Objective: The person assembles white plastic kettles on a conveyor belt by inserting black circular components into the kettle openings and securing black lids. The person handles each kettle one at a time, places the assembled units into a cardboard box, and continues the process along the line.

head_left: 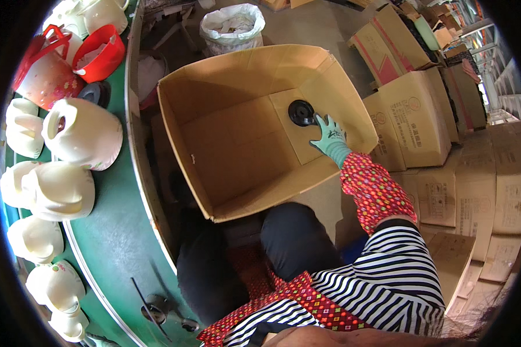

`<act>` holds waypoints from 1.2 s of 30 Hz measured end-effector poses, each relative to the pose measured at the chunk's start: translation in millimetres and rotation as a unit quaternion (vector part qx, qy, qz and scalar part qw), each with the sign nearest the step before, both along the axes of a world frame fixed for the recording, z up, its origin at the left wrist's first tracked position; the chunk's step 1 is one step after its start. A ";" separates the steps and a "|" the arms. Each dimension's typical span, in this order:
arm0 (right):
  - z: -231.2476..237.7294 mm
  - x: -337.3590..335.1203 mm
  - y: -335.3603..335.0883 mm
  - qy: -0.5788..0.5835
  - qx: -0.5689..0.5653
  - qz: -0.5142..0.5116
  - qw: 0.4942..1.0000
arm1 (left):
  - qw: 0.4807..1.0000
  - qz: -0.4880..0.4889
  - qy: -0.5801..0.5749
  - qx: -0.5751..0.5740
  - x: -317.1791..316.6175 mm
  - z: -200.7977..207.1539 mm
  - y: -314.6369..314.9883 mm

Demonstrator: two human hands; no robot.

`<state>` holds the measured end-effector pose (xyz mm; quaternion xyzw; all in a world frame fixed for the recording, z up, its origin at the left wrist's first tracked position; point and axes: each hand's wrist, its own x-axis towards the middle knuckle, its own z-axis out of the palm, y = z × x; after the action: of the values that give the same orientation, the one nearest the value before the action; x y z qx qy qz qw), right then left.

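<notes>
My right hand point(331, 137), in a pale green knit glove, reaches into a large open cardboard box point(226, 147). Its fingers are spread, the fingertips at the near right edge of a round black disc-shaped part point(301, 113) with a raised centre. The disc lies on a flap at the box's bottom; whether the fingertips touch it I cannot make out. Of my left arm only a striped upper part shows near the lower edge; my left hand is not in view.
Left, a green workbench point(121, 231) carries several cream plastic jug-like shells point(84, 133), a red container point(100, 55) and a dark metal tool point(155, 308). Cartons point(414, 115) stand stacked at right. A white-lined waste bag point(233, 26) stands behind the box. My knees are close before it.
</notes>
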<state>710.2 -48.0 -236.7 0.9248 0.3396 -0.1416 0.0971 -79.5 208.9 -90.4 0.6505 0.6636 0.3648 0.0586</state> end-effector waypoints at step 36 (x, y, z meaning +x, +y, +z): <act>-2.0 48.0 116.6 0.658 0.315 0.048 0.682 | 0.976 0.092 -0.026 -0.196 106.7 41.4 -150.9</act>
<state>758.2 68.6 -238.7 0.5517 0.3850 -0.5936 -0.4417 27.3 58.0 -49.0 0.5530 0.7773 0.2481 0.1687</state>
